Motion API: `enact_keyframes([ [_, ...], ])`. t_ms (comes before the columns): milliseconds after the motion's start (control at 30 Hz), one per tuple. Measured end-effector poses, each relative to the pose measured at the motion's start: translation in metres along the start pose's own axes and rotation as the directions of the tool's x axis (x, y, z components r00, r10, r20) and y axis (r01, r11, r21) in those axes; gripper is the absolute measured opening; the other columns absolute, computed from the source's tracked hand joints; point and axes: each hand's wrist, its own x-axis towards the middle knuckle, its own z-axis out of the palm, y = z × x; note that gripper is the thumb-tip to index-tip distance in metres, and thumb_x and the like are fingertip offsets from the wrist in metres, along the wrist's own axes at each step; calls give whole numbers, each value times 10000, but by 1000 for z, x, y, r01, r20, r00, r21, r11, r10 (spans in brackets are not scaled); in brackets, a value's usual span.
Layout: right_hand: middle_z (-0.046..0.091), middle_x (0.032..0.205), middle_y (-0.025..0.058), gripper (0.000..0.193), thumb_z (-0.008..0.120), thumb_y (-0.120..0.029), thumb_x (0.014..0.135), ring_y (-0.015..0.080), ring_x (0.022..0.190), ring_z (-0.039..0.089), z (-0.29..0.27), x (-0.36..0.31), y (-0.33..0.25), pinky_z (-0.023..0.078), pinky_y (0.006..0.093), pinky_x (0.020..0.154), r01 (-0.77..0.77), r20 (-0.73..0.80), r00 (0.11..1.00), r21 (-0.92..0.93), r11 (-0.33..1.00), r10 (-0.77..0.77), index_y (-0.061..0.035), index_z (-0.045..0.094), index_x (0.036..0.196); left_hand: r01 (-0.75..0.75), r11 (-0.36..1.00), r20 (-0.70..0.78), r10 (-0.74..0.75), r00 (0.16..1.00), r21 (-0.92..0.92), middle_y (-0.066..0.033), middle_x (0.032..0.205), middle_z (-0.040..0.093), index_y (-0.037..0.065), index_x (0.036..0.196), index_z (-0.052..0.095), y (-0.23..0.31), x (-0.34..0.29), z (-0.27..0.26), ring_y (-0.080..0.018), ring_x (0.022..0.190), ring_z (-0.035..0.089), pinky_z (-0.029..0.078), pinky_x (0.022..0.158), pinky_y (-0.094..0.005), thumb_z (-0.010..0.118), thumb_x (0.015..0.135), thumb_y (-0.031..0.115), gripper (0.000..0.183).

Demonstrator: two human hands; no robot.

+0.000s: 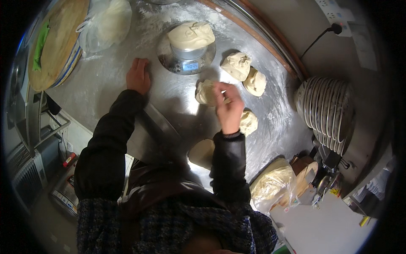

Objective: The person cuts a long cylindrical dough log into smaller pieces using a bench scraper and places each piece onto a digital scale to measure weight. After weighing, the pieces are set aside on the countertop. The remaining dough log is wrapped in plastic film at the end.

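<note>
My right hand [229,108] is closed, its thumb and fingertips pinched together at the right edge of a dough lump [206,93] on the steel table. Curled into a loose fist, my left hand [138,77] rests on the tabletop left of the scale, and no object shows in it. A larger piece of dough [191,36] sits on the round digital scale [186,67], whose display is lit. Two dough lumps [236,65] [254,81] touch each other to the right. Another lump [248,122] is partly hidden behind my right wrist.
A flat metal blade [158,120] lies beside my left forearm. More dough [202,153] is near my body. At left are a round wooden board [59,46] and a plastic bag [108,27]. Stacked plates [325,110] and a bagged bundle [275,180] stand at right.
</note>
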Motion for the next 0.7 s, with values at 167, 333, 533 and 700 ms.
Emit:
enact_keyframes([
  [167, 679, 960, 24, 175, 713, -47, 907, 100, 858, 611, -16, 53, 0, 496, 246, 778, 19, -165, 986, 1, 1000, -19, -26, 731, 1079, 18, 997, 35, -16, 999, -71, -134, 1022, 580, 80, 1035, 582, 5, -2, -3, -361, 846, 629, 505, 707, -460, 585, 819, 48, 218],
  [333, 682, 964, 14, 194, 707, -39, 910, 88, 836, 608, -8, 52, -6, 502, 236, 766, 5, -160, 987, -31, 1000, -10, -25, 729, 1103, 0, 992, 22, 3, 1000, -129, -115, 976, 587, 81, 1029, 588, 3, -1, -1, -335, 777, 633, 512, 676, -433, 606, 835, 92, 195],
  [533, 722, 1068, 67, 263, 699, -8, 915, 124, 943, 679, 4, 44, -19, 532, 250, 867, -106, -116, 986, 145, 984, 124, 17, 693, 1176, -47, 990, 8, 49, 999, -134, -116, 979, 589, 74, 1034, 587, -1, 0, 1, -326, 781, 639, 518, 679, -423, 598, 835, 99, 201],
  [700, 720, 1125, 99, 327, 697, 2, 913, 155, 1041, 680, 6, 56, -25, 537, 284, 936, -43, -114, 991, 202, 978, 67, 44, 654, 1235, -56, 987, 10, 58, 998, -153, -123, 977, 585, 75, 1062, 576, -2, 0, 1, -326, 787, 636, 514, 677, -428, 590, 824, 94, 239],
])
